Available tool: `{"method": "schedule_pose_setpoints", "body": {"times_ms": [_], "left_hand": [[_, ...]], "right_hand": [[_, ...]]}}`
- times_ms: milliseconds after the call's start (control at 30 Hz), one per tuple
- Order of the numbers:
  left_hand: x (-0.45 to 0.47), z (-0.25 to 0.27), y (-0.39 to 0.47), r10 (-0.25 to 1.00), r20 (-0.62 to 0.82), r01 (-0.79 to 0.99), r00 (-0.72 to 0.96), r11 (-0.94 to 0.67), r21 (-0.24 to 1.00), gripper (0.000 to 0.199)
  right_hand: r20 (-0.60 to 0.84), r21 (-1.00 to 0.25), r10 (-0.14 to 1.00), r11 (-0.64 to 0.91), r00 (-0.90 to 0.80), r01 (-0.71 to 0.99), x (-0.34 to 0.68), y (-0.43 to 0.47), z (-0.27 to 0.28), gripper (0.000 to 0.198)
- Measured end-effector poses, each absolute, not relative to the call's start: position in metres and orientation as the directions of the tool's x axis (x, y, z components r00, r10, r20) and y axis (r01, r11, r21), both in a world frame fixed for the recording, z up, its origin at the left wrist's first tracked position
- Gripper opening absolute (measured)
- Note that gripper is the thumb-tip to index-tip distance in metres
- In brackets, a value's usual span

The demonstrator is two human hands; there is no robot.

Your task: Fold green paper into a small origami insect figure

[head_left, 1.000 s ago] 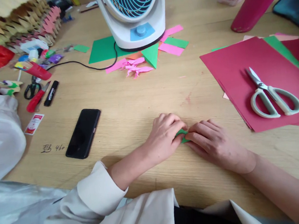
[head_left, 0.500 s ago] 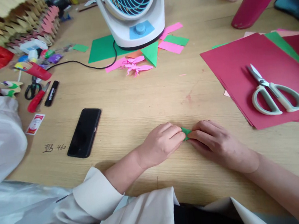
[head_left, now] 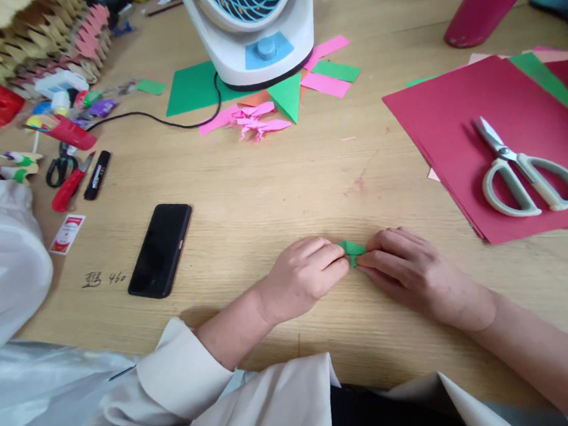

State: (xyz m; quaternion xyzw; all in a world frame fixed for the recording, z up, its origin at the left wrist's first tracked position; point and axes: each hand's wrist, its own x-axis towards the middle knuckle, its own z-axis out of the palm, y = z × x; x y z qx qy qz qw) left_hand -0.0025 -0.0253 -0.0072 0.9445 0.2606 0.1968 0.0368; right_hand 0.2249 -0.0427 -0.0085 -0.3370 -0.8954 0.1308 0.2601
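Note:
A small piece of folded green paper (head_left: 352, 248) lies at the front of the wooden table, pinched from both sides. My left hand (head_left: 309, 269) closes its fingertips on the paper's left end. On its right end, the fingers of my right hand (head_left: 410, 269) are closed too. A flap stands out above the fingertips and a smaller bit shows below them; the ends of the paper are hidden under my fingers.
White-handled scissors (head_left: 531, 172) rest on a stack of dark red paper (head_left: 435, 111) at right. A black phone (head_left: 160, 250) lies left. Behind are a white fan (head_left: 269, 60), pink folded paper pieces (head_left: 258, 120) and a red knife (head_left: 71, 188). Another person's white sleeve (head_left: 2, 260) is at far left.
More of the green paper shows between my fingertips, with a flap now standing out at the top. Both hands have stayed almost in place.

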Motion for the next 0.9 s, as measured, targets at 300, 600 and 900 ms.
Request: {"method": "schedule_pose_setpoints", "body": {"times_ms": [300,600,900], "left_hand": [[-0.003,-0.008,-0.027,0.560,0.372,0.487,0.740,-0.828,0.277,0.018],[0.002,-0.006,-0.028,0.611,0.354,0.521,0.708,-0.790,0.323,0.013],[0.008,-0.006,-0.030,0.641,0.337,0.558,0.690,-0.767,0.316,0.013]], "right_hand": [[0.355,-0.403,0.685,0.726,-0.637,0.557,0.222,-0.043,-0.010,0.008],[0.289,-0.526,0.756,0.638,-0.587,0.563,0.220,-0.041,-0.008,0.006],[0.224,-0.633,0.797,0.556,-0.561,0.538,0.223,-0.037,0.000,0.008]]}}
